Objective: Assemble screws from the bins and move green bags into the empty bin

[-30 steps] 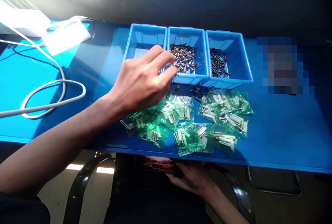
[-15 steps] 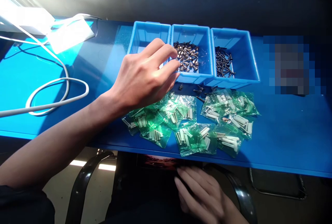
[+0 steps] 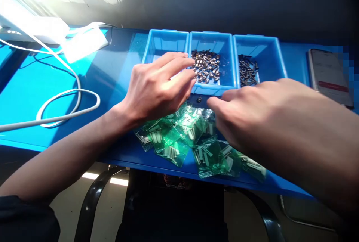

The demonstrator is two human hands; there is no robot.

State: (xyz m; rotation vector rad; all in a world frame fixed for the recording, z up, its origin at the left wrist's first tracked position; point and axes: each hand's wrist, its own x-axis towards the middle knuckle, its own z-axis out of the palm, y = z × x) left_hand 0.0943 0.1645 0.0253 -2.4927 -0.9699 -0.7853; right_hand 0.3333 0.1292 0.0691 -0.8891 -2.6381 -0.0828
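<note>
My left hand (image 3: 164, 85) hovers by the front wall of the left blue bin (image 3: 168, 36), fingers bent and thumb close to the index fingertip. Anything between them is hidden. Beside those fingertips, the middle bin (image 3: 211, 89) holds shiny short screws (image 3: 206, 66). My right hand (image 3: 249, 111) is closed and low over the table before the right bin (image 3: 260, 40), which contains dark screws (image 3: 246, 71). What its fingers grip, if anything, cannot be made out. Between both hands lies a loose small screw (image 3: 199, 99). Green plastic packets (image 3: 172, 152) with white plugs and screws lie below, partly covered by both hands.
On the right of the table (image 3: 297, 62) a phone (image 3: 331, 75) lies flat. White cables (image 3: 97, 102) loop across the left side near a white box (image 3: 53, 29). Chair armrests (image 3: 88, 204) stand below the table's front edge.
My right hand has risen from below the table edge to the area before the right bin, covering several packets and loose screws. My left hand stays near the bins. The view has shifted slightly.
</note>
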